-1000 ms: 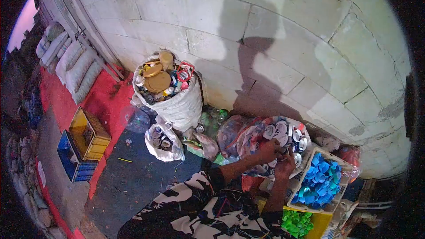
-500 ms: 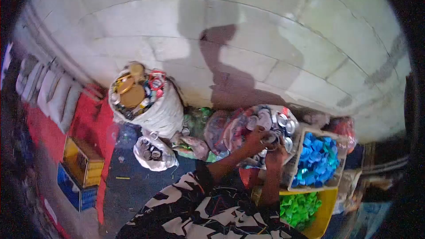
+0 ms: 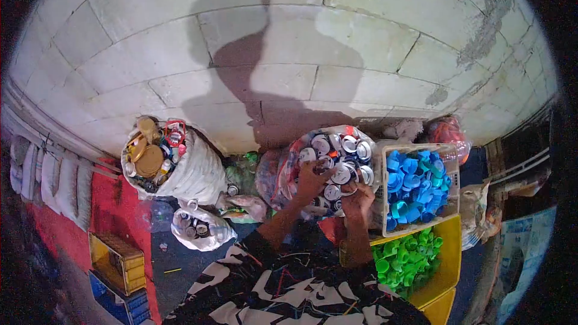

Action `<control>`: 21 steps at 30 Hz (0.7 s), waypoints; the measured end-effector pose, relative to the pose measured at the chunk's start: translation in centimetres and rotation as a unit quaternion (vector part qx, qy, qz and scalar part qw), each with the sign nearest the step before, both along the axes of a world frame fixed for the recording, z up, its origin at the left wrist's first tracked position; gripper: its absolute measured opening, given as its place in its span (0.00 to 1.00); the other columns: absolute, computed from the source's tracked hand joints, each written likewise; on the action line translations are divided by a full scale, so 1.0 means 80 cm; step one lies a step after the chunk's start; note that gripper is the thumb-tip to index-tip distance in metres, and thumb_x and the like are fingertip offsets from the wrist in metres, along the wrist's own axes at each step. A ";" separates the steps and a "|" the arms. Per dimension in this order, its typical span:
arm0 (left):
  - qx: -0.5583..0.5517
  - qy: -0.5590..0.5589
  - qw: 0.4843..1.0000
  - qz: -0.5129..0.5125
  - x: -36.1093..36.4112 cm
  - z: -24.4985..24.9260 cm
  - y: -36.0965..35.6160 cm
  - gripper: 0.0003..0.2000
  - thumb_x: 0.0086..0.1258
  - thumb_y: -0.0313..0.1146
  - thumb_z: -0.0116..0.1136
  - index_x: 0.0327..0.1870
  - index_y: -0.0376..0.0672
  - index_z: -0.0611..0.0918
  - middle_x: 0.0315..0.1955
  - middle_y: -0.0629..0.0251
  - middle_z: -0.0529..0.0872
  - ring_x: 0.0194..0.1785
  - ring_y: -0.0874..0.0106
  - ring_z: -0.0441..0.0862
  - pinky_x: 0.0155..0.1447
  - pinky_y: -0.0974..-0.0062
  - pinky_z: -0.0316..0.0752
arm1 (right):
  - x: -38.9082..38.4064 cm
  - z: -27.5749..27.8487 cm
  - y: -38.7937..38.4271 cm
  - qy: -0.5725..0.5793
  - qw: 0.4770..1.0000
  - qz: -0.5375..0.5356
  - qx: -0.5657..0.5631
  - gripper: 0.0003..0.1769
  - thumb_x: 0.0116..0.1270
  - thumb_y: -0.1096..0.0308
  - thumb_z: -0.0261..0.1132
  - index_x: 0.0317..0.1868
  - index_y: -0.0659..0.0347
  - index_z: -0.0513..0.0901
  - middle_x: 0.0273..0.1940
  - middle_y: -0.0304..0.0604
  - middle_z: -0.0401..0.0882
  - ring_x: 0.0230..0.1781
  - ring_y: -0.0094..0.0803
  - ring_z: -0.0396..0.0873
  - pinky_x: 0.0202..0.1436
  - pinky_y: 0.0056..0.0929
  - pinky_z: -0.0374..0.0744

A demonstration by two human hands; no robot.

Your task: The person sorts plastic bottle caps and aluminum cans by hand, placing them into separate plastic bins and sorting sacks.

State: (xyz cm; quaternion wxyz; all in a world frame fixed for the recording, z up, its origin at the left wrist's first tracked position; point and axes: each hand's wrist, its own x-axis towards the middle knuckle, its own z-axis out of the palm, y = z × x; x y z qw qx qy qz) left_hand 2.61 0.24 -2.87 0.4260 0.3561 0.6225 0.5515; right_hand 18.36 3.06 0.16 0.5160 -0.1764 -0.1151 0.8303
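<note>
Both hands are over a bag (image 3: 286,188) filled with white and silver round lids (image 3: 342,173). My left hand (image 3: 313,182) rests at the lids with its fingers spread. My right hand (image 3: 359,200) is beside it, lower and to the right, with its fingers bent against a round lid at the bag's front edge. Whether that lid is gripped or only touched is not clear. A crate of blue caps (image 3: 415,183) stands just right of the bag, and a yellow bin (image 3: 448,259) with green caps (image 3: 406,262) is below it.
At the left stands a large white sack (image 3: 201,168) of mixed lids, with a small white bag (image 3: 217,236) in front. Yellow (image 3: 133,271) and blue (image 3: 138,307) crates are at the lower left. Behind everything rises a block wall (image 3: 289,36).
The view has shifted, so the bags and crates sit further left and the image is sharper. My left hand's fingers have spread over the lids, and the two hands are slightly further apart.
</note>
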 end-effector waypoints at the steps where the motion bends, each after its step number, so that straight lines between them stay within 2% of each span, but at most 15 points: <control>1: -0.036 -0.114 0.992 -0.032 -0.005 0.016 -0.003 0.24 0.58 0.43 0.71 0.47 0.32 0.83 0.35 0.52 0.85 0.37 0.65 0.86 0.39 0.70 0.80 | 0.002 -0.008 0.004 0.005 1.000 0.002 -0.007 0.26 0.54 0.73 0.62 0.57 0.66 0.74 0.33 0.42 0.78 0.31 0.33 0.76 0.38 0.27 0.75; 4: -0.050 0.044 0.994 -0.085 -0.009 0.041 -0.006 0.23 0.59 0.45 0.70 0.44 0.30 0.84 0.37 0.49 0.86 0.35 0.66 0.86 0.40 0.69 0.79 | 0.013 -0.033 0.009 0.060 0.996 0.057 0.022 0.27 0.56 0.73 0.61 0.59 0.64 0.73 0.37 0.46 0.80 0.34 0.37 0.78 0.41 0.30 0.77; 5: -0.057 0.053 0.994 -0.073 -0.009 0.037 -0.004 0.23 0.59 0.45 0.69 0.44 0.31 0.84 0.37 0.50 0.86 0.36 0.65 0.86 0.41 0.69 0.79 | 0.022 -0.036 0.015 -0.002 0.995 0.078 0.055 0.22 0.59 0.72 0.62 0.56 0.63 0.76 0.38 0.47 0.81 0.37 0.38 0.80 0.44 0.33 0.79; 7: -0.072 0.071 0.994 -0.051 -0.011 0.017 0.005 0.22 0.60 0.45 0.69 0.42 0.31 0.85 0.37 0.50 0.87 0.38 0.65 0.86 0.42 0.70 0.79 | 0.015 -0.046 0.019 -0.241 0.962 -0.044 0.122 0.18 0.61 0.69 0.63 0.53 0.63 0.78 0.36 0.45 0.82 0.37 0.35 0.79 0.45 0.33 0.77; 9: -0.055 0.125 0.990 -0.042 -0.013 -0.006 0.009 0.21 0.59 0.44 0.69 0.43 0.34 0.85 0.37 0.52 0.87 0.40 0.63 0.86 0.45 0.70 0.78 | 0.017 -0.006 0.016 -0.259 0.965 -0.044 0.011 0.12 0.63 0.66 0.66 0.44 0.63 0.82 0.37 0.41 0.81 0.36 0.30 0.79 0.43 0.30 0.76; 10: -0.047 0.152 0.986 -0.039 -0.011 -0.005 0.009 0.20 0.59 0.44 0.69 0.44 0.35 0.85 0.37 0.52 0.87 0.41 0.62 0.86 0.46 0.70 0.78 | 0.029 -0.031 0.025 -0.323 0.943 -0.063 0.053 0.10 0.63 0.67 0.66 0.42 0.63 0.82 0.38 0.39 0.81 0.35 0.29 0.79 0.41 0.28 0.76; 11: -0.051 0.179 0.982 -0.026 -0.007 -0.004 0.010 0.19 0.59 0.43 0.69 0.44 0.37 0.86 0.37 0.53 0.87 0.42 0.61 0.85 0.47 0.69 0.78 | 0.046 -0.071 0.038 -0.384 0.915 -0.081 0.093 0.09 0.63 0.67 0.67 0.40 0.63 0.83 0.39 0.38 0.80 0.35 0.28 0.79 0.40 0.27 0.76; 12: -0.055 0.205 0.977 -0.014 -0.003 0.008 0.011 0.18 0.59 0.43 0.68 0.44 0.38 0.86 0.37 0.53 0.86 0.43 0.60 0.85 0.48 0.69 0.78 | 0.051 -0.073 0.042 -0.443 0.881 -0.099 0.132 0.08 0.62 0.68 0.68 0.38 0.63 0.83 0.40 0.37 0.80 0.34 0.28 0.78 0.38 0.26 0.76; 13: -0.059 0.232 0.971 -0.002 0.001 0.015 0.012 0.17 0.59 0.43 0.68 0.44 0.40 0.86 0.37 0.53 0.86 0.44 0.59 0.85 0.49 0.68 0.77 | 0.061 -0.074 0.045 -0.499 0.834 -0.108 0.208 0.06 0.62 0.70 0.68 0.35 0.63 0.83 0.41 0.36 0.78 0.32 0.24 0.77 0.34 0.24 0.75; 16: 0.029 0.241 0.970 0.009 0.009 0.000 0.013 0.13 0.59 0.38 0.68 0.42 0.42 0.87 0.38 0.54 0.86 0.43 0.59 0.85 0.48 0.68 0.78 | 0.076 -0.053 0.037 -0.652 0.666 -0.140 0.333 0.06 0.63 0.70 0.67 0.37 0.63 0.83 0.39 0.39 0.79 0.31 0.26 0.78 0.35 0.26 0.76; 17: 0.060 0.285 0.957 0.013 0.011 -0.005 0.015 0.11 0.59 0.36 0.67 0.41 0.42 0.87 0.38 0.54 0.86 0.43 0.58 0.85 0.48 0.68 0.78 | 0.085 -0.032 0.036 -0.678 0.603 -0.122 0.403 0.06 0.61 0.71 0.67 0.38 0.62 0.83 0.40 0.46 0.80 0.33 0.34 0.81 0.38 0.31 0.78; 19: 0.124 0.368 0.921 0.018 0.018 -0.005 0.016 0.09 0.59 0.32 0.66 0.39 0.43 0.87 0.39 0.55 0.86 0.43 0.58 0.84 0.48 0.68 0.79 | 0.095 -0.028 0.032 -0.700 0.557 -0.122 0.429 0.06 0.61 0.72 0.67 0.39 0.61 0.83 0.42 0.49 0.80 0.37 0.41 0.81 0.41 0.35 0.78; 20: 0.111 0.388 0.915 0.010 0.022 -0.005 0.014 0.09 0.59 0.31 0.66 0.40 0.42 0.87 0.39 0.55 0.85 0.43 0.58 0.84 0.47 0.67 0.79 | 0.100 -0.025 0.027 -0.711 0.533 -0.123 0.441 0.06 0.61 0.72 0.67 0.39 0.61 0.83 0.43 0.51 0.80 0.39 0.45 0.82 0.43 0.38 0.79; 21: 0.100 0.409 0.907 0.002 0.026 0.004 0.013 0.09 0.59 0.30 0.65 0.41 0.42 0.86 0.39 0.55 0.85 0.43 0.57 0.84 0.47 0.66 0.79 | 0.101 -0.012 0.019 -0.729 0.505 -0.117 0.448 0.07 0.61 0.73 0.66 0.40 0.62 0.83 0.46 0.52 0.80 0.45 0.49 0.80 0.49 0.42 0.78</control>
